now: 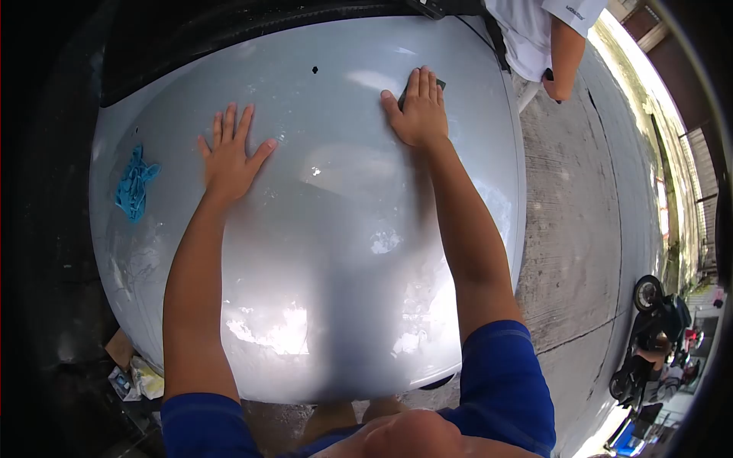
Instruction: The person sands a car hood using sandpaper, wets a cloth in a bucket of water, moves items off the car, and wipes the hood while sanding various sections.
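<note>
On a glossy silver-grey curved metal panel, a dark flat pad is partly covered by the right hand, fingers straight across the pad's apparent long axis; whether gripped cannot be told. The left hand is splayed flat, empty, well apart.

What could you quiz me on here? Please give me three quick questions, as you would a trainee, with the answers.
1. Which of the person's hands lies over a dark pad?
2. True or false: the crumpled blue bundle is under the left hand.
3. Where is the motorbike?
A. left of the silver panel
B. right of the panel
C. on top of the panel

Key:
1. The right hand.
2. False; it lies apart from that hand, to its left.
3. B.
</note>
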`<state>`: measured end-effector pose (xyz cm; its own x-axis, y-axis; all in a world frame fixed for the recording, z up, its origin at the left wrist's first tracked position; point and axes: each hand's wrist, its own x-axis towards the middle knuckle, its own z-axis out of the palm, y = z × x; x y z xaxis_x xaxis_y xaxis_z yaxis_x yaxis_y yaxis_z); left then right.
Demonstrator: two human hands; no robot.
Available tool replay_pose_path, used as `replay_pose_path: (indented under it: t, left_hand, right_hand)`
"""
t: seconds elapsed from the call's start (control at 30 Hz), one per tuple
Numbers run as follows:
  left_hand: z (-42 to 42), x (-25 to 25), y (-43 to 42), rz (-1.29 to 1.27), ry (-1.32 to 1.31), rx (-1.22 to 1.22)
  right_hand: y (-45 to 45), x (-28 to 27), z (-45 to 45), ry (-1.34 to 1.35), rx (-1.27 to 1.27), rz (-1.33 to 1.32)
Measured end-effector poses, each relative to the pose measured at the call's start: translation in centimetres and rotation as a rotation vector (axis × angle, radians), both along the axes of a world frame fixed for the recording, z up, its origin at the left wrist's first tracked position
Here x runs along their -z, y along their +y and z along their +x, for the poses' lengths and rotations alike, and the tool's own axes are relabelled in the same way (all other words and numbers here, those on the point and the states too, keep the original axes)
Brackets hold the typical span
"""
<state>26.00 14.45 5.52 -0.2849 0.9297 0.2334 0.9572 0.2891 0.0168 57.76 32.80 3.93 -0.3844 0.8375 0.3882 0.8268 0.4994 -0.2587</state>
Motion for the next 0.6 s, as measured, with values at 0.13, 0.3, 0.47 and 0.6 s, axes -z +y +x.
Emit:
replay_pose_path:
  t: [0.13, 0.3, 0.47, 0.6]
  left_hand:
    - [0.1, -0.4, 0.1, -0.028, 0.022, -0.018]
    - [0.4, -0.7, -0.3, -0.029, -0.01, -0.03]
    - [0.8, -0.7, -0.6, -0.045, -0.013, -0.033]
    - [0.9, -1.8, -0.4, -0.074, -0.059, -0.061]
  right_hand:
    - [-5.8, -0.4, -3.6, -0.179, -0.374, 0.035]
    - [5.6, -3.1, -8.1, -0.087, -0.264, 0.07]
    - [-1.9, -1.9, -5.1, -0.251, -0.441, 0.052]
    - [2.6, -2.9, -7.2, -0.223, -0.481, 0.027]
